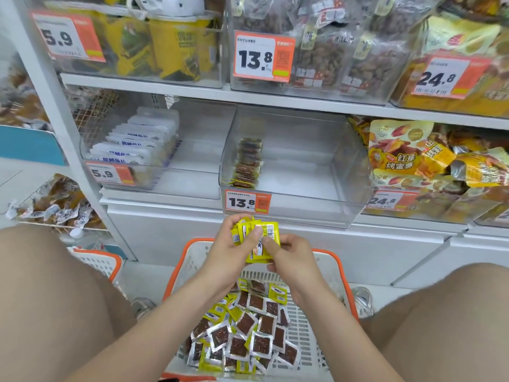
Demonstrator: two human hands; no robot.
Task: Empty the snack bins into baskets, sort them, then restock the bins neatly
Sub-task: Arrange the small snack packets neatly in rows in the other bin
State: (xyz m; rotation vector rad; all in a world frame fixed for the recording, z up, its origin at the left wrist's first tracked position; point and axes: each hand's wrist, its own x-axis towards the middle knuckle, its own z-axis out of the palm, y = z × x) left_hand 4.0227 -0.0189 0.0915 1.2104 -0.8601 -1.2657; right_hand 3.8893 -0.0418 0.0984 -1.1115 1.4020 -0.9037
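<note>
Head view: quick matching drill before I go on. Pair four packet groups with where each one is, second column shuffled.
Things
1. yellow stack
2. loose packets
3. dark row
4. white packets

Places
A. left bin, 5.9 tag
B. gripped by both hands, left hand and right hand
C. basket
D. left side of middle bin, 13.8 tag

Pairs: 1-B, 2-C, 3-D, 4-A.
</note>
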